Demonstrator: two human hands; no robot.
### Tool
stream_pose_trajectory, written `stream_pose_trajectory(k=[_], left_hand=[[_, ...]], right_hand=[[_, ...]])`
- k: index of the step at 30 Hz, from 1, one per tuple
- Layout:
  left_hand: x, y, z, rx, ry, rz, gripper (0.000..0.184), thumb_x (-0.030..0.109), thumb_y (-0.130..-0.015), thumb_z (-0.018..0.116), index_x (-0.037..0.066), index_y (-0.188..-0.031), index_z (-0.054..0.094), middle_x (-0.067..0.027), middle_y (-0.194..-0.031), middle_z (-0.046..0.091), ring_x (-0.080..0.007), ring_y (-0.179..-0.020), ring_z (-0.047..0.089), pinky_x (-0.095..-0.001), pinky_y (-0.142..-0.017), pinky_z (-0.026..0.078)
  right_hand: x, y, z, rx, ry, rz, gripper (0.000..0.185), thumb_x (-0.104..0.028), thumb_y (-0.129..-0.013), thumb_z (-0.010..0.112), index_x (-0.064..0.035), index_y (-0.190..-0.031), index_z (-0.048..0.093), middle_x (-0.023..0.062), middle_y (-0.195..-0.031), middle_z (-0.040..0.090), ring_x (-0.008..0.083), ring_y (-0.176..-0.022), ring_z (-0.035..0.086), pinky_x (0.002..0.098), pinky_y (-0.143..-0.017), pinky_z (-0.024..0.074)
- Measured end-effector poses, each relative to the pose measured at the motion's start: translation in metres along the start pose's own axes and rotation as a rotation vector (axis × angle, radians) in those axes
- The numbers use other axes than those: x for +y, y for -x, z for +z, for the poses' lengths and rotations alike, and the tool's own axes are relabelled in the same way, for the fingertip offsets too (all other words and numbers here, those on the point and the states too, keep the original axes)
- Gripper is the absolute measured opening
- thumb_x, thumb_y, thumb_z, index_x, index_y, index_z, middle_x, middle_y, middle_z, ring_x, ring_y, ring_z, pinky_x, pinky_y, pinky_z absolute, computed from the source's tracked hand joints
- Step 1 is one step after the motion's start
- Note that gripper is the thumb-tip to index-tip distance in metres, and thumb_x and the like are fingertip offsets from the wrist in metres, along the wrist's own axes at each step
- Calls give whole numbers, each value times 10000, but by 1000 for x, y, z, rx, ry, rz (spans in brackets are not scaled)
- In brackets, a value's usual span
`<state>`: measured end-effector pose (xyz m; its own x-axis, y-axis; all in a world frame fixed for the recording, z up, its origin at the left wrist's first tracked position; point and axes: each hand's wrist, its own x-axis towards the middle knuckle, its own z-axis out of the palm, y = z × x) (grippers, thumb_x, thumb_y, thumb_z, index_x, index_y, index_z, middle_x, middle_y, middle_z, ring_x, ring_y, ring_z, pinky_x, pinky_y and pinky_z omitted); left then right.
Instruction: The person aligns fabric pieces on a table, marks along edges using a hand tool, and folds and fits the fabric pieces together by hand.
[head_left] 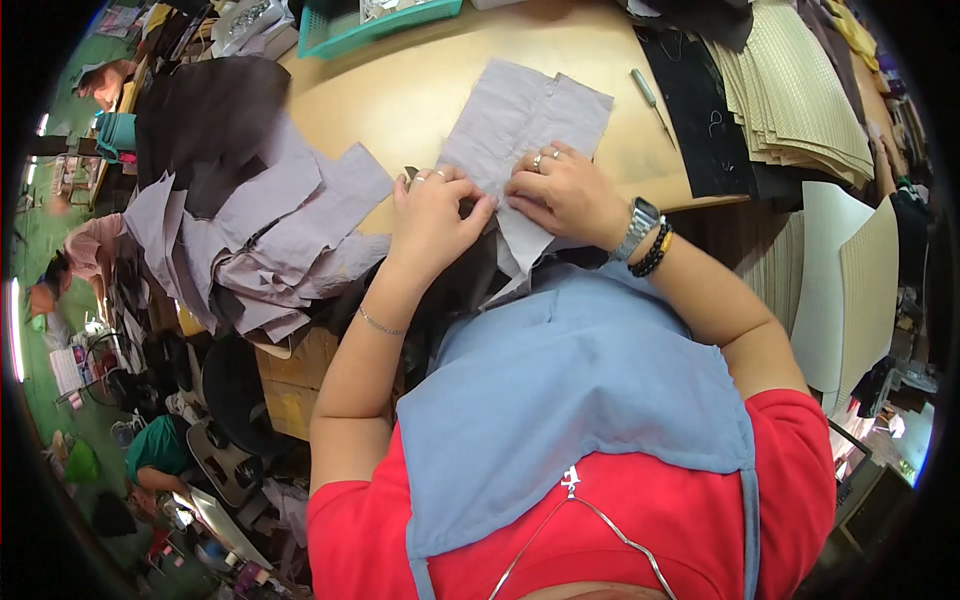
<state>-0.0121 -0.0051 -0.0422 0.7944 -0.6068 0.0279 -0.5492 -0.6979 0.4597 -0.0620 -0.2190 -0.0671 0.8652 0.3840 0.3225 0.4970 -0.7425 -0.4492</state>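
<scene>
A greyish-lilac piece of fabric (530, 115) lies over the table's near edge, with a seam-like line running down it and its lower corner hanging towards my apron. My left hand (440, 215) is closed at the fabric's left edge, thumb and fingers pinched together on it. Beside that hand's knuckles a small dark pointed thing shows, too covered to name. On top of the cloth, my right hand (570, 195) is curled, its thumb and fingertips gripping the fabric close to the left hand. The fingertips of both hands are partly hidden.
A heap of similar lilac fabric pieces (280, 240) lies to the left, beside dark cloth (215, 120). An awl-like tool (650, 100) rests on the table (390, 100) at right. Beyond it are stacked quilted-looking sheets (790, 95). A teal basket (340, 40) stands at the back.
</scene>
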Motion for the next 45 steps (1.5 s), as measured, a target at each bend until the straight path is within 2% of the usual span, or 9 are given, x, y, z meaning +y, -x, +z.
stream_pose_trajectory(k=[8,14,18,21,24,26,29,35,45], left_hand=[[17,-20,-14,-204,-220,38,208,266,-785,633,93,-765,748,-133,-893,688,-316,-974,630,-669,-998,325],[18,-23,-1,-288,-263,10,230,276,-785,615,69,-793,715,-138,-932,675,-334,-933,649,-569,-960,355],[8,-34,-5,-346,-25,-26,279,298,-794,615,54,-871,727,-170,-990,687,-345,-916,666,-537,-905,450],[-13,-58,12,-367,252,-133,242,288,-799,633,64,-845,713,-152,-831,692,-295,-773,671,-427,-739,513],[-17,-84,14,-282,553,-264,189,229,-844,643,46,-810,675,-42,-676,627,-126,-645,581,-286,-574,458],[-29,-112,30,-197,812,-332,199,226,-872,629,36,-818,660,15,-717,600,-67,-664,527,-250,-596,447],[-31,-143,41,58,979,-274,238,250,-882,650,17,-880,697,-65,-783,683,-137,-721,613,-299,-672,499],[-33,-127,72,149,970,-20,210,196,-911,665,-9,-953,678,-81,-892,701,-122,-814,631,-268,-757,501],[-22,-118,55,80,848,-124,178,187,-924,676,13,-956,686,-27,-923,668,-98,-878,594,-257,-826,476]], right_hand=[[-10,7,-5,79,-76,-32,117,-160,-838,714,-89,-906,651,72,-910,641,290,-863,617,472,-818,482],[-30,14,-17,-168,-51,11,249,-291,-810,741,-114,-949,633,83,-919,624,285,-853,614,414,-759,468],[-17,14,-20,-69,26,-41,320,-373,-798,745,-144,-981,617,40,-984,619,260,-912,609,412,-823,441],[8,7,-18,-123,96,-27,204,-309,-854,689,-154,-968,619,38,-934,637,246,-886,624,411,-831,435],[45,-17,-26,-70,280,-68,102,-245,-886,637,-154,-921,607,38,-889,649,231,-866,635,433,-843,437],[70,-41,-43,13,335,-39,55,-213,-883,616,-162,-895,601,35,-856,649,226,-870,634,447,-868,433],[60,-68,-57,276,447,-7,28,-156,-865,626,-131,-876,618,59,-854,648,274,-851,616,440,-873,423],[19,-65,-38,294,-339,217,136,-109,-879,667,-32,-987,635,142,-918,673,341,-881,634,403,-771,497],[56,-29,-4,357,-497,433,159,-125,-869,702,-3,-972,692,65,-799,705,121,-662,632,270,-622,511]])
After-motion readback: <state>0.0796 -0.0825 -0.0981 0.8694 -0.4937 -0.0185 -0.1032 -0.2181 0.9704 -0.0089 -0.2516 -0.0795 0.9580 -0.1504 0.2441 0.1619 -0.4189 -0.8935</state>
